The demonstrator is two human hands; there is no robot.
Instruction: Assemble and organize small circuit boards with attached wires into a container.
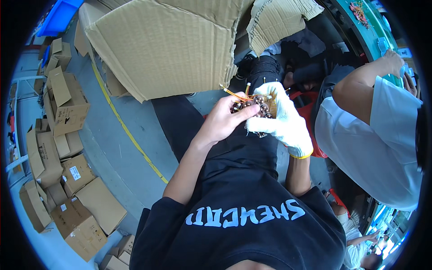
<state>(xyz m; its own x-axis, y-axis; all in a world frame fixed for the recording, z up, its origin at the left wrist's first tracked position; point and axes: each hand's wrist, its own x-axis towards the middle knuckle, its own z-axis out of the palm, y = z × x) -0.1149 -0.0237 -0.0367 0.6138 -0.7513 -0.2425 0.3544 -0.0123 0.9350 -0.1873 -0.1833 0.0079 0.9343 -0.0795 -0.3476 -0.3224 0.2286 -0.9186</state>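
In front of my lap, both hands close around a bunch of small round copper-coloured parts (pixel 263 107) with dark gaps between them. My bare left hand (pixel 221 119) grips the bunch from the left, its thumb lying across the front. My right hand (pixel 280 118), in a white knitted glove with a yellow cuff edge, wraps it from the right, with thumb and fingers bent round it. Thin orange and yellow wires (pixel 235 94) with pale tips stick out above the left fingers. The exact kind of the parts is too small to make out.
A large cardboard sheet (pixel 166 49) stands just beyond my hands. Cardboard boxes (pixel 72 110) pile up at the left, past a yellow floor line (pixel 118 123). At right, a co-worker in a white shirt (pixel 369 135) sits close by a green workbench (pixel 366 33), near a red stool (pixel 310 101).
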